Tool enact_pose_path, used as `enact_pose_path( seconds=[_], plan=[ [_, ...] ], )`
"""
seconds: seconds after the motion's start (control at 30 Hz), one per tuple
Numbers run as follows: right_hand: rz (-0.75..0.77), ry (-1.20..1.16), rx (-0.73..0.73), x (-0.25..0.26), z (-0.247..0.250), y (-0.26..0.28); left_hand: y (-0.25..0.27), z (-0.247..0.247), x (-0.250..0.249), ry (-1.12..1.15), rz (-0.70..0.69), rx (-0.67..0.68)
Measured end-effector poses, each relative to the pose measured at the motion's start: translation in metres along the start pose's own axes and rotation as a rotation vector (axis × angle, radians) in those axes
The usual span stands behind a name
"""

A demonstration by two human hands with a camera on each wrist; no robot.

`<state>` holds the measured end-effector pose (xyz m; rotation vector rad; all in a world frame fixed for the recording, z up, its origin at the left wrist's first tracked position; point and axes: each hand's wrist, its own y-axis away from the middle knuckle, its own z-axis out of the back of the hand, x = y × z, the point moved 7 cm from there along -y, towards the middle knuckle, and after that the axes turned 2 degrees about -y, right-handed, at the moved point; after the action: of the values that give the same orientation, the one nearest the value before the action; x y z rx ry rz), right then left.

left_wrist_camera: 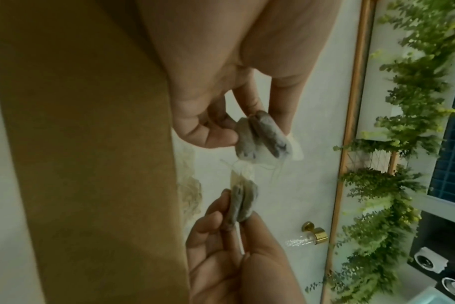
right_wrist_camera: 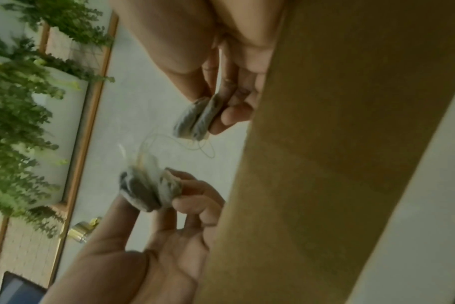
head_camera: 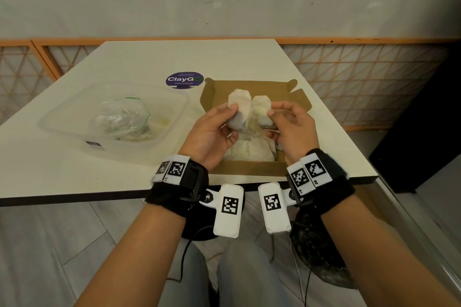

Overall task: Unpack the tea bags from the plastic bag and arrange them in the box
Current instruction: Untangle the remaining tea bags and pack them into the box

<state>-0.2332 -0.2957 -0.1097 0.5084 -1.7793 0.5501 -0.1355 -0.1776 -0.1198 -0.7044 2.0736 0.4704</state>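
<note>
White table set against a pale wall, orange lattice screens behind. On it, head view: clear plastic tub at left holding the crumpled plastic bag; purple round sticker further back; open cardboard box at the near edge with pale tea bags lying in its bottom.

Both hands are raised over the box. Left hand pinches one tea bag between thumb and fingers; right hand pinches a second tea bag the same way. The two bags stand just beside each other.

Left wrist view adds what the head view hides: thin loose strings trailing between the two bags, and dark contents showing through the paper. Whether the strings are tangled together I cannot tell. Box wall fills the left of that frame.

Right wrist view, blurred: string loop hanging below the right-hand bag; left-hand bag seen from below. Greenery and a door handle appear in the background.
</note>
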Motion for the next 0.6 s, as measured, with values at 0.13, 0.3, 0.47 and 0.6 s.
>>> enact_pose_path(
  seconds=[0.13,0.3,0.47,0.6],
  plan=[
    [0.043,0.041,0.031,0.001,-0.002,0.002,0.0,-0.004,0.004,-0.126,0.036,0.017],
    [0.111,0.116,0.127,0.004,-0.008,0.007,-0.003,-0.005,0.01,-0.235,0.08,-0.006],
    [-0.006,0.062,0.162,0.004,-0.009,0.006,-0.003,0.001,0.007,-0.188,0.062,-0.082],
    [-0.148,0.198,0.247,0.002,-0.007,0.003,-0.003,-0.001,0.007,-0.183,0.081,-0.047]
  ],
)
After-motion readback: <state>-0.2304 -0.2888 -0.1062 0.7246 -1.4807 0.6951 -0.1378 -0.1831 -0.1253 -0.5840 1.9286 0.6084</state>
